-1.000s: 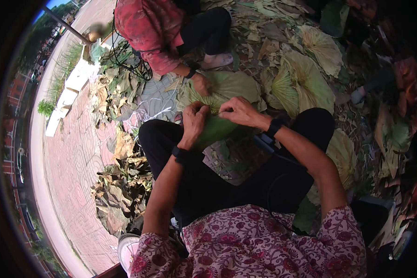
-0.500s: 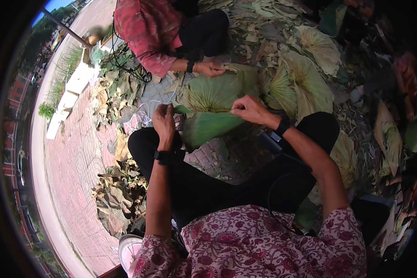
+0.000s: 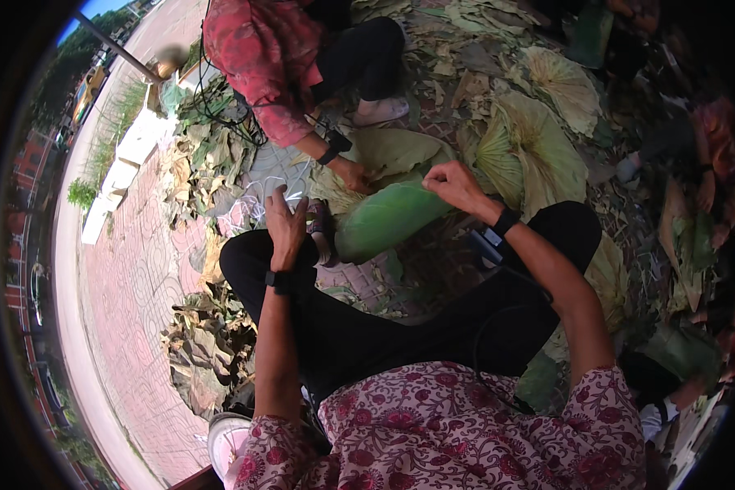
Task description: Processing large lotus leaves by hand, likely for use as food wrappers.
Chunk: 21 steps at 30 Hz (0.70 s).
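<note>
A large green lotus leaf (image 3: 390, 216) hangs folded in front of my knees. My right hand (image 3: 457, 188) pinches its upper right edge with thumb and fingers. My left hand (image 3: 284, 227) is raised above my left knee, apart from the leaf, its fingers loosely spread and holding nothing. Just beyond the green leaf lies a paler, dry lotus leaf (image 3: 404, 147). Across from me, a co-worker's hand (image 3: 353, 174) reaches down onto that dry leaf, close to the green one.
Flattened dry leaves (image 3: 539, 151) overlap at the right of the work spot. Crumpled leaf scraps (image 3: 208, 351) are heaped by my left side, near a pale bucket (image 3: 227, 445). White string (image 3: 249, 208) lies on the paving. Other people sit at the far right.
My left hand has let go of the green leaf, and its fingers have opened. The leaf's left part has folded over and bulges. The co-worker's hand has moved down toward it, releasing the dry leaf's far edge.
</note>
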Tool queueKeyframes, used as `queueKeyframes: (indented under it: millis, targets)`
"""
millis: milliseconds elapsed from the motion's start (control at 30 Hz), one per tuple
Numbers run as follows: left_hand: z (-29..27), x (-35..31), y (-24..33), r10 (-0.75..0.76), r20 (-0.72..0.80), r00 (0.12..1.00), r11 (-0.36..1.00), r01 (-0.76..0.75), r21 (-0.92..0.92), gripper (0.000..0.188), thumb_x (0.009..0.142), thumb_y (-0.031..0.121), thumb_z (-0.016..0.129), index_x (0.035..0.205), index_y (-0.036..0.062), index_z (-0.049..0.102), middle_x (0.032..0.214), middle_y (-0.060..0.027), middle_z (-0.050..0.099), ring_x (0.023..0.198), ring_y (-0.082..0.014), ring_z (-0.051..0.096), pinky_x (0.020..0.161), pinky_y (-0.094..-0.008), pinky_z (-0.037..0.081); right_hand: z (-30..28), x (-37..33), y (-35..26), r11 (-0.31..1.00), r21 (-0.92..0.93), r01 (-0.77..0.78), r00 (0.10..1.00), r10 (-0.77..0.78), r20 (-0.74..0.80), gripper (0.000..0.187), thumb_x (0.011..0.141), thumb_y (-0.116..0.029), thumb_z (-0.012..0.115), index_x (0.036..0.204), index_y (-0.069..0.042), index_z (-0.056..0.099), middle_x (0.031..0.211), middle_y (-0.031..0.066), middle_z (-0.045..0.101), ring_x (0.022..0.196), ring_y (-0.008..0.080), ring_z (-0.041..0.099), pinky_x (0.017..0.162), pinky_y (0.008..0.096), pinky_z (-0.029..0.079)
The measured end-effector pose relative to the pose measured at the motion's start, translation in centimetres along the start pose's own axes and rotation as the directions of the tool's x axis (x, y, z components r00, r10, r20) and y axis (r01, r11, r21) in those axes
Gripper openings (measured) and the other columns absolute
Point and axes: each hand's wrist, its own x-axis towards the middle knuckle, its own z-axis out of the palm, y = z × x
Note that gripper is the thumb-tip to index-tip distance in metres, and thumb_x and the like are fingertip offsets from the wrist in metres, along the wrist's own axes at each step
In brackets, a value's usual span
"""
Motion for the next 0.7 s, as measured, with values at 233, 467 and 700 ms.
queueKeyframes:
  millis: [233, 467, 700]
  targets:
    - [0.3, -1.3, 7.2, 0.132, 0.623, 0.771, 0.849, 0.237, -0.472, 0.047, 0.089, 0.035, 0.061, 0.108, -0.0085, 0.058, 0.091, -0.0139, 0.065, 0.083, -0.0194, 0.061, 0.074, -0.0307, 0.047, 0.1, 0.9, -3.8, 0.933, 0.348, -0.093, 0.992, 0.055, 0.117, 0.022, 0.085, -0.019, 0.064, 0.088, 0.003, 0.067, 0.075, 0.0017, 0.062, 0.070, 0.0086, 0.054, 0.063, 0.0260, 0.044]
    - [0.0, 0.2, 7.7, -0.050, 0.648, 0.760, 0.313, 0.628, -0.713, 0.020, 0.089, 0.006, 0.051, 0.102, -0.0037, 0.061, 0.083, -0.0061, 0.066, 0.066, -0.0123, 0.063, 0.061, -0.0240, 0.050, 0.1, 2.4, -4.7, 0.953, 0.303, 0.012, 0.934, -0.118, 0.336, 0.043, 0.075, -0.027, 0.076, 0.103, 0.003, 0.064, 0.089, 0.0080, 0.065, 0.083, 0.0152, 0.061, 0.074, 0.0291, 0.047]
    - [-2.4, 1.0, 6.3, -0.092, 0.682, 0.726, 0.161, 0.687, -0.709, 0.025, 0.088, 0.009, 0.052, 0.109, -0.0026, 0.056, 0.093, -0.0116, 0.064, 0.077, -0.0202, 0.066, 0.070, -0.0298, 0.055, 1.5, 2.2, -1.4, 0.935, -0.348, 0.066, 0.945, 0.053, 0.323, 0.051, 0.066, -0.021, 0.076, 0.111, -0.004, 0.059, 0.113, 0.0173, 0.056, 0.111, 0.0356, 0.050, 0.091, 0.0414, 0.043]
